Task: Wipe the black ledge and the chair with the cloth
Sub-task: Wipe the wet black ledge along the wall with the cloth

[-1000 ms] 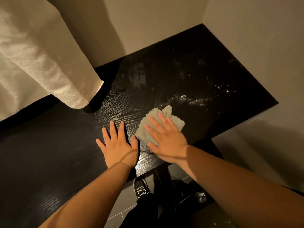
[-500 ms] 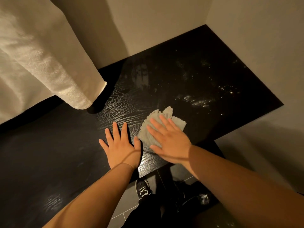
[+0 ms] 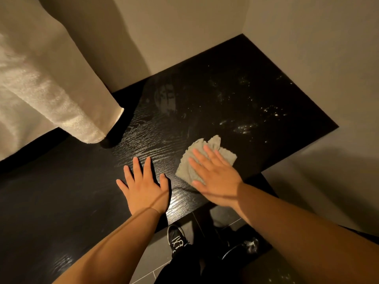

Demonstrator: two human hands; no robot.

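Note:
The black wood-grain ledge point(image 3: 235, 95) fills a wall corner and runs off to the left. A small grey cloth point(image 3: 213, 145) lies crumpled on it near the front edge. My right hand point(image 3: 215, 177) presses flat on the cloth, fingers spread over it, slightly blurred. My left hand point(image 3: 143, 187) rests flat on the bare ledge just left of the cloth, fingers apart, holding nothing. Pale specks and smears point(image 3: 246, 128) show on the ledge beyond the cloth. No chair is in view.
A white towel point(image 3: 51, 95) hangs from the upper left, its end just above the ledge. Beige walls close the back and right side. Below the front edge are grey floor tiles point(image 3: 158, 255) and my black shoe point(image 3: 176, 238).
My right hand and the cloth have shifted only slightly on the ledge, with motion blur now. The left hand has stayed planted. The view has drifted a little.

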